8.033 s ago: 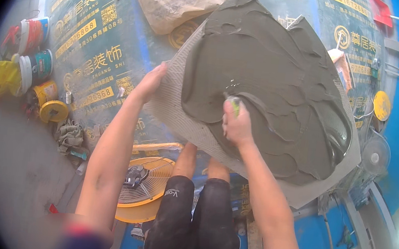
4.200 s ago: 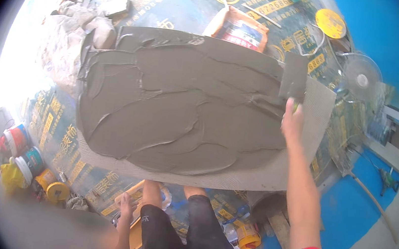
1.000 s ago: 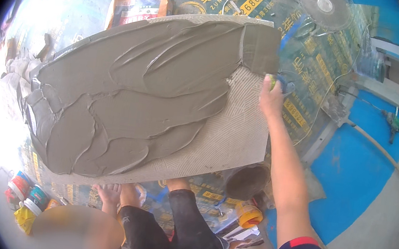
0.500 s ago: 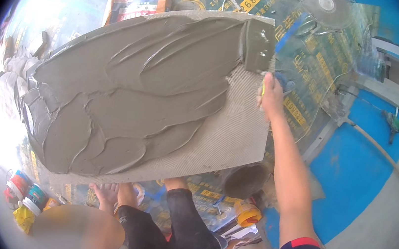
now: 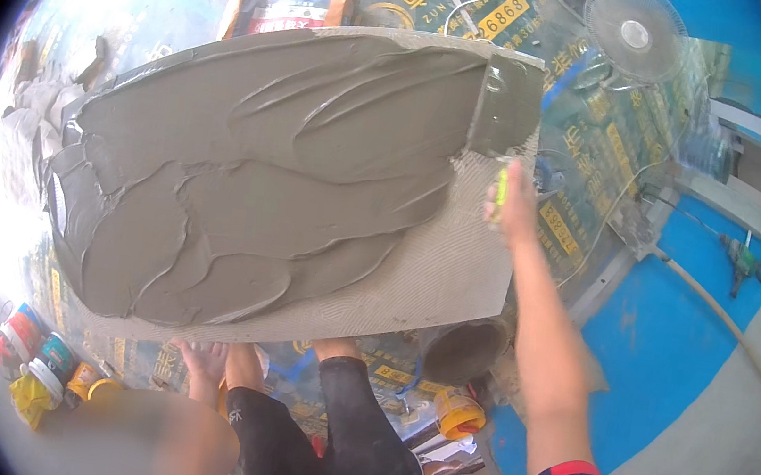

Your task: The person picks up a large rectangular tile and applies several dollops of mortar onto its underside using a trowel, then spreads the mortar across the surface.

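A large pale tile slab (image 5: 475, 282) lies in front of me, mostly covered in wet grey mortar (image 5: 312, 172). Fine combed lines show on its barer right and near parts. At its right edge, my right hand (image 5: 519, 207) is closed round the yellow-green handle of a trowel (image 5: 500, 197). The trowel's blade is hard to make out. Just beyond that hand is a smooth, shiny rectangular patch of mortar at the far right corner. My left hand (image 5: 203, 363) is at the slab's near edge, beside my knee, with its fingertips tucked against the edge and partly hidden.
A paper sack (image 5: 291, 1) and a fan (image 5: 632, 33) stand beyond the slab. Near its right corner sits a mortar bucket (image 5: 464, 350), with a yellow tub (image 5: 460, 414) closer. Several small containers (image 5: 52, 359) lie left; a green drill (image 5: 744, 263) and a pole (image 5: 721, 327) lie right.
The whole view has shifted a little. My right hand has drawn slightly nearer to me along the slab's right side, away from the smooth patch. My left hand's fingers have come up against the near edge.
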Tool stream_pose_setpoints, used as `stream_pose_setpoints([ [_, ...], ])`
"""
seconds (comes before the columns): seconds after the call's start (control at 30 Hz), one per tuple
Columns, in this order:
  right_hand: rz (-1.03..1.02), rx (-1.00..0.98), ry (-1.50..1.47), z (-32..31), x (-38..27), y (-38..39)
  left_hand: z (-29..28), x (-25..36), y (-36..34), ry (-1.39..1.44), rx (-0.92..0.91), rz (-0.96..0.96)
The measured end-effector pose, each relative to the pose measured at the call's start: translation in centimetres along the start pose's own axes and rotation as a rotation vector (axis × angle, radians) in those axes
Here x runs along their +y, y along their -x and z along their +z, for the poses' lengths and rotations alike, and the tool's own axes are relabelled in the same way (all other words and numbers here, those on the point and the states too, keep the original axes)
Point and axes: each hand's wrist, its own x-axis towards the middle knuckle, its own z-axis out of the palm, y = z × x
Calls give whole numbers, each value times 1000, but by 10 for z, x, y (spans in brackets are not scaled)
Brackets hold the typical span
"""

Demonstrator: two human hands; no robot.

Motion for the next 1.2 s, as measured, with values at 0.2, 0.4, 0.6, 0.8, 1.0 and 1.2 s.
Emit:
stream_pose_setpoints([
  [0.2,63,-167,-269,134,20,47,-4,-3,-12,-47,14,26],
  [0.4,-464,-304,748,169,25,85,-4,2,-11,-76,-24,48],
  [0.6,-232,23,974,48,-2,54,29,-15,18,-20,79,59],
  [0.8,-173,306,510,-25,0,1,-7,-2,-20,-103,-24,84],
  [1.0,-1,159,-87,41,-62,-37,8,-10,0,-108,18,76],
  [1.2,-87,-79,-155,113,-104,-66,7,-9,1,-97,29,78],
])
